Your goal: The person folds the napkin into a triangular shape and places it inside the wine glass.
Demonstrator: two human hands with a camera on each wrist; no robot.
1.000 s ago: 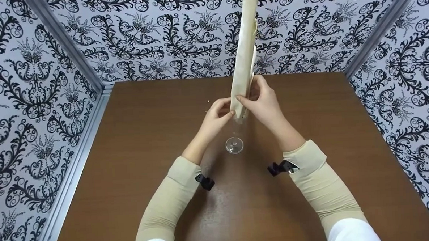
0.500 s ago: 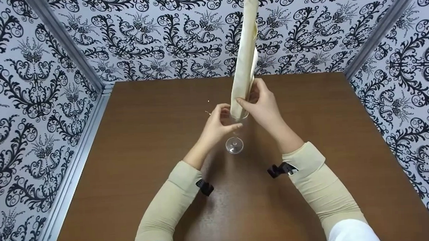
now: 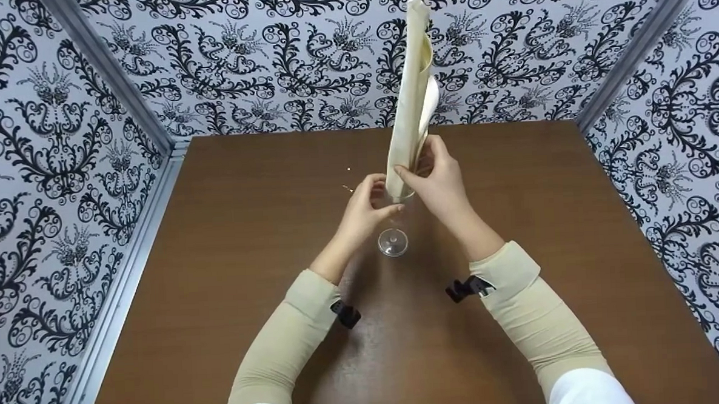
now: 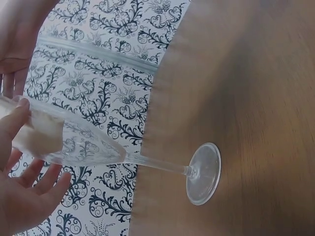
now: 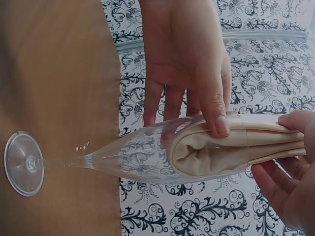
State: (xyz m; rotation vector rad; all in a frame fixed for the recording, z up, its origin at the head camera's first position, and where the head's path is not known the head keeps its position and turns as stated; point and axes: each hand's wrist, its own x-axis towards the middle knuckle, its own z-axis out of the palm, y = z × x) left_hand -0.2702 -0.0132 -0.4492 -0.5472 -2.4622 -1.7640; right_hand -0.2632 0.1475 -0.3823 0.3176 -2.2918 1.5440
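Note:
A clear champagne flute (image 3: 393, 243) stands on the brown table (image 3: 246, 243). A folded cream napkin (image 3: 412, 90) rises tall out of its bowl. My left hand (image 3: 372, 204) holds the bowl, thumb on the near side and fingers behind it. My right hand (image 3: 431, 168) pinches the napkin just above the rim. In the right wrist view the napkin's rolled lower end (image 5: 221, 147) sits inside the flute (image 5: 123, 157), with the left hand (image 5: 187, 64) across it and the right hand (image 5: 290, 182) on the cloth. The left wrist view shows the flute (image 4: 83, 145) against my left hand (image 4: 27, 199).
Patterned black-and-white walls (image 3: 268, 60) close in the table on the left, back and right, with metal rails (image 3: 125, 267) along the left edge. A few small crumbs (image 3: 350, 187) lie left of the hands.
The napkin has come down a little into the flute. My left hand has slid from the napkin's lower end to the glass bowl. The right hand stays on the napkin.

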